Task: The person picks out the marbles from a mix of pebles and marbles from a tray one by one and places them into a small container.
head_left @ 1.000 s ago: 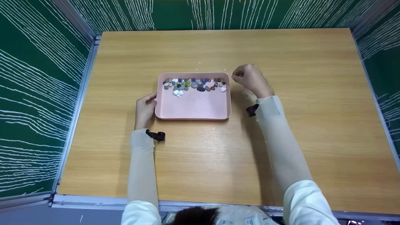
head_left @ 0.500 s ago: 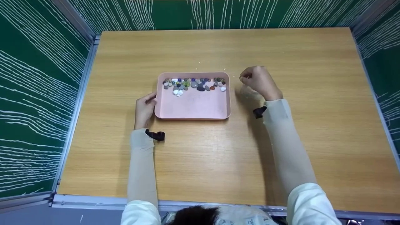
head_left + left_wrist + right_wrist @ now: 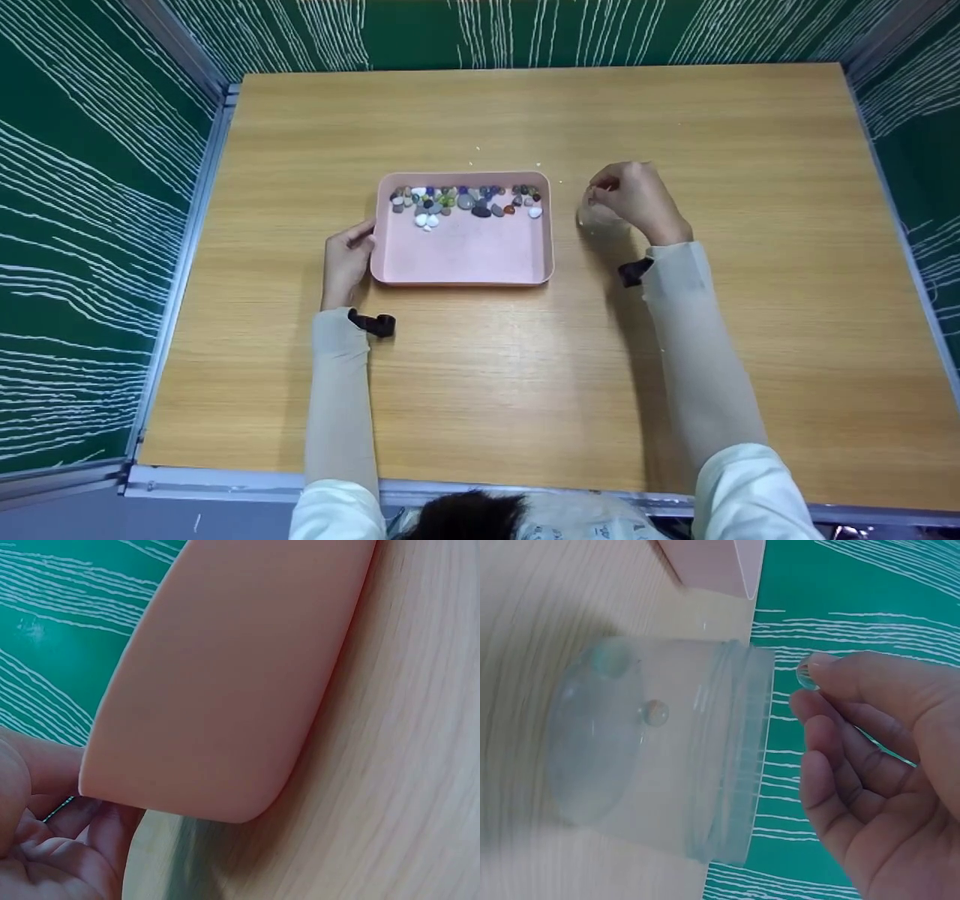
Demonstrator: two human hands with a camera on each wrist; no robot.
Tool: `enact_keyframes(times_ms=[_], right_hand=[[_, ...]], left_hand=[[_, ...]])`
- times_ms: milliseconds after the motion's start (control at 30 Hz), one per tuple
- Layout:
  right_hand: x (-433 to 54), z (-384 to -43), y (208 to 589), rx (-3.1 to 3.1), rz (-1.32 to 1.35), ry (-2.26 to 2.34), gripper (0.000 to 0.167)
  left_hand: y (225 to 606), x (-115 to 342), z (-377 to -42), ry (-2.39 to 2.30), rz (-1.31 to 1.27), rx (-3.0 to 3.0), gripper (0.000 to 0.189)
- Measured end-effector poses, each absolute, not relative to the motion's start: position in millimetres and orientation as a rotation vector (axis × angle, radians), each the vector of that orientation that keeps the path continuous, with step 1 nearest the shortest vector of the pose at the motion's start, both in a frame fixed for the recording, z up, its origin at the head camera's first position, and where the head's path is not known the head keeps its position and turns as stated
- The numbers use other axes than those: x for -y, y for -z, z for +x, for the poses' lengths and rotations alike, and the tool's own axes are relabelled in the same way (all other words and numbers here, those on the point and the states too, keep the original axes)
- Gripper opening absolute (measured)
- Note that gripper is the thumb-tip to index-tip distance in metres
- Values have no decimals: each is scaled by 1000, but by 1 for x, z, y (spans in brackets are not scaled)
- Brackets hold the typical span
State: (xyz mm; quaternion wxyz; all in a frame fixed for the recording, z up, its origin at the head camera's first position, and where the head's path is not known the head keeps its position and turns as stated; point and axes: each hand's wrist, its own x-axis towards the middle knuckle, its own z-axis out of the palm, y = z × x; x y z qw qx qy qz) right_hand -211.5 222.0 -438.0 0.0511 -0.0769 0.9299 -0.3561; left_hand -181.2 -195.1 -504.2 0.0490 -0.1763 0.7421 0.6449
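On the table stands a pink tray (image 3: 469, 259), with several coloured pebbles and glass beads (image 3: 466, 201) along its far side. My left hand (image 3: 347, 264) grips the tray's left rim; the left wrist view shows its fingers at a corner. To the tray's right is a clear jar (image 3: 675, 765), its mouth uncovered. Above that mouth my right hand (image 3: 636, 199) pinches a clear glass bead (image 3: 807, 673) between thumb and index finger, the other fingers loosely curled. Another small clear ball (image 3: 656, 713) shows through the jar wall, and a blurred greenish one (image 3: 611, 658) near its base.
The wooden table (image 3: 480, 390) carries a few tiny white bits (image 3: 471, 163) behind the tray. Green panels (image 3: 409, 37) with white lines border the back and sides. A dark wrist mount (image 3: 373, 324) sits on the left forearm, another (image 3: 634, 271) on the right.
My right hand has moved right and slightly nearer, from beside the tray's far right corner to above the jar. The left hand and tray stay where they were.
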Motion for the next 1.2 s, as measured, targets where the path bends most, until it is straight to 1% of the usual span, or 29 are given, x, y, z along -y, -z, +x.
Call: enact_keyframes(times_ms=[467, 967, 1200], right_hand=[[-235, -208, 442, -2772, -135, 1055, 17], [-242, -205, 448, -2771, -114, 994, 20], [-239, -206, 447, -2774, -123, 1006, 20]], left_hand=[[504, 195, -181, -1952, -531, -2291, 38], [503, 195, -181, -1976, -491, -2297, 36], [505, 195, -181, -1957, -531, -2283, 37]])
